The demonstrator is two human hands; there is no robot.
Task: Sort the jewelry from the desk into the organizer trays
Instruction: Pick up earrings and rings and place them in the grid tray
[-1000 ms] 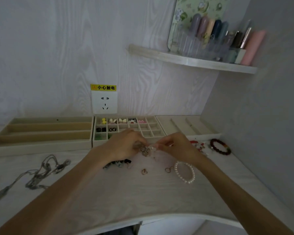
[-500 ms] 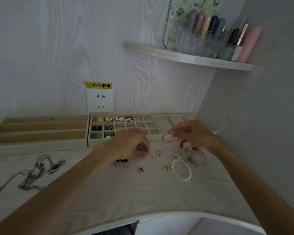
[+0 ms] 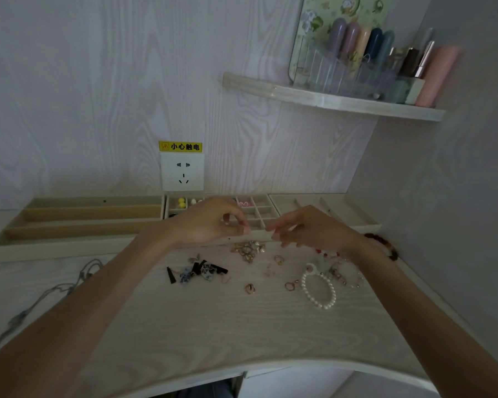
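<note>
Both hands hover over the grid tray (image 3: 259, 214): left hand (image 3: 210, 222) pinches something too small to tell, right hand (image 3: 308, 228) loosely open. Unsorted rings (image 3: 247, 249) lie on the worktop (image 3: 213, 326) just below, presumably next.

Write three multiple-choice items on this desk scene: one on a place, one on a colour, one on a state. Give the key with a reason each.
1. Where does the pearl bracelet lie?
A. in a tray
B. on the desk, near the right forearm
C. on the shelf

2. What colour is the sign above the socket?
A. yellow
B. red
C. blue

3. How does the long tray on the left look?
A. full of necklaces
B. covered by a lid
C. open, with nothing seen in it

Key: 1 B, it lies on the desk's wood; 2 A, yellow with black letters; 3 C, bare channels show.
</note>
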